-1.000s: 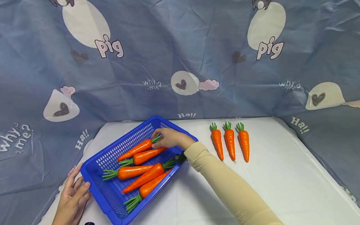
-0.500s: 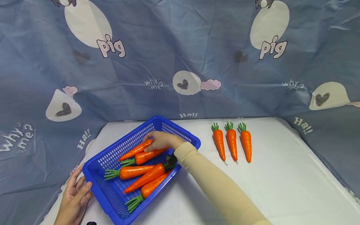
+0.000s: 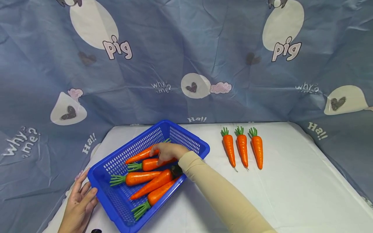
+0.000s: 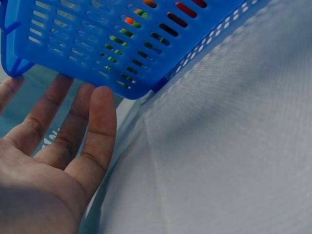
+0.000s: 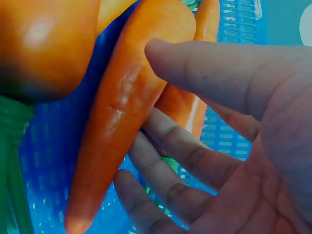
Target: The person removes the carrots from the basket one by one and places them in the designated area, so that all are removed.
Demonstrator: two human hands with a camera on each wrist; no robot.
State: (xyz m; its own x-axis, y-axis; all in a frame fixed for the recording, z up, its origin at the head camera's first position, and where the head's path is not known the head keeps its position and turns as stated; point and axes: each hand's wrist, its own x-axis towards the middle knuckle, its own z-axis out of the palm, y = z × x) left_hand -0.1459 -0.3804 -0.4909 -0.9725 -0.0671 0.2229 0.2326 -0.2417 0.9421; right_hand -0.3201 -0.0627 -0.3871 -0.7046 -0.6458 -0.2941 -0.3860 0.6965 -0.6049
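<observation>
A blue perforated basket (image 3: 186, 134) stands slanted on the left of the table, with several orange carrots with green tops inside. Inside it, my right hand (image 3: 168, 153) is over the second carrot from the far side (image 3: 149, 164). In the right wrist view the thumb lies at one carrot (image 5: 119, 107), and the spread fingers reach down beside it, not closed round it. Farther back lies another carrot (image 3: 140, 156), its leaves partly behind the hand. My left hand (image 3: 78, 205) touches the basket's left end, fingertips at the blue plastic (image 4: 141, 83) in the left wrist view.
Three carrots (image 3: 242, 150) lie side by side on the white tablecloth (image 3: 291, 181), right of the basket, tops pointing away. A printed blue cloth (image 3: 198, 58) hangs behind the table. A small dark object (image 3: 96, 231) shows at the bottom edge.
My right hand has left the leafy top of the farthest carrot and come over the carrot nearer to me. The left hand stays at the basket's end; the whole view shifts slightly.
</observation>
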